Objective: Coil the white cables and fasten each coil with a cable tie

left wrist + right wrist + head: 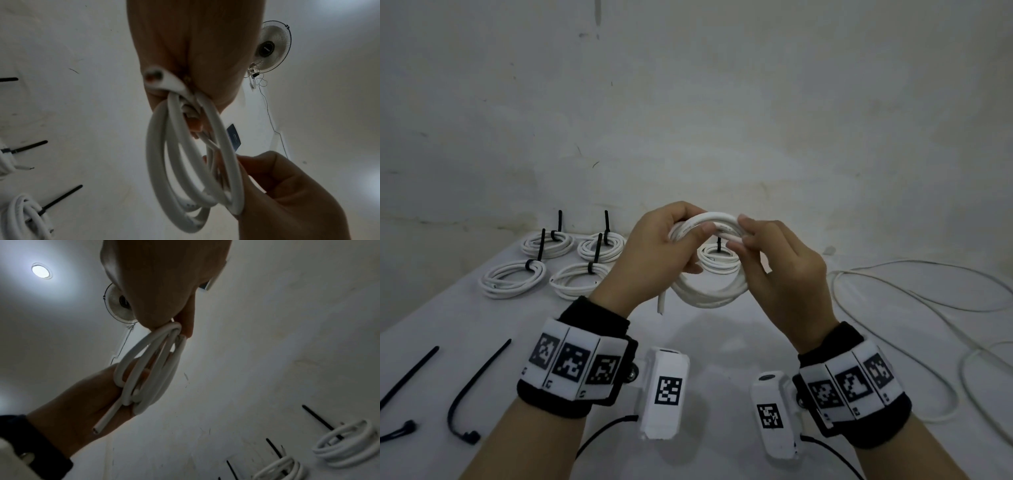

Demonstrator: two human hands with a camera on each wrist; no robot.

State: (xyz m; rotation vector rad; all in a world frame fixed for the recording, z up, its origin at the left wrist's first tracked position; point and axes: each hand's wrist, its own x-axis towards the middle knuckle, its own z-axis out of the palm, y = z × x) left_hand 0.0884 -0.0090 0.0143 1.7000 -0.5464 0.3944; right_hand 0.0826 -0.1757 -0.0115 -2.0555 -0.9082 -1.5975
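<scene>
Head view: a white cable coil [709,274] is held upright above the table [715,346], between both hands. Left hand [657,250] grips its top-left, fingers curled around the loops; right hand [777,270] pinches the top-right. Tied coils [551,243] lie behind, spare ties [472,387] at left.

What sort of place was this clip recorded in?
Probably a plain indoor room set up as a makeshift workbench: a white-covered table against a scuffed white wall, a wall-mounted fan and a recessed ceiling light. Nothing suggests a factory or shop.
</scene>
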